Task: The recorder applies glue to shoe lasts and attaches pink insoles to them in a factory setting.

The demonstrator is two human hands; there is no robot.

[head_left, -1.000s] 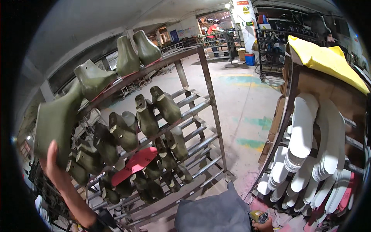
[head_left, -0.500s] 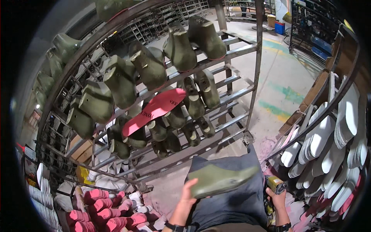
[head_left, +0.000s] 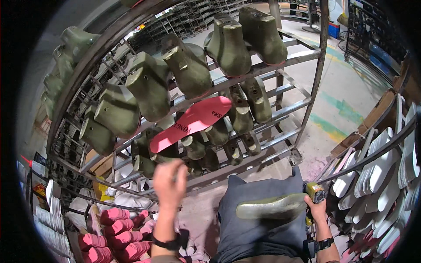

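Note:
A green shoe last (head_left: pixel 269 207) lies sole-up across my dark-clothed lap (head_left: pixel 237 232). Its right end meets the fingers of my right hand (head_left: pixel 316 207). That hand is closed round a yellow-and-black tool (head_left: pixel 315 192) that looks like a staple gun. Raised to the left of my lap, my left hand (head_left: pixel 170 182) is slightly blurred, its fingers loosely bent and apart, with nothing seen in them. Just above it, a pink printed insole (head_left: pixel 190 125) rests slanting against green lasts on the rack.
A metal rack (head_left: pixel 313 92) in front carries rows of green lasts (head_left: pixel 186 65). Bundled pink insoles (head_left: pixel 118 232) stand at lower left. Stacks of white insoles (head_left: pixel 368 166) hang at right behind a curved dark rail (head_left: pixel 364 162). Concrete floor (head_left: pixel 324 105) stretches beyond the rack.
My left hand has let go of the last and moved up and left toward the pink insole. The last has turned sole-up, its right end now at my right hand.

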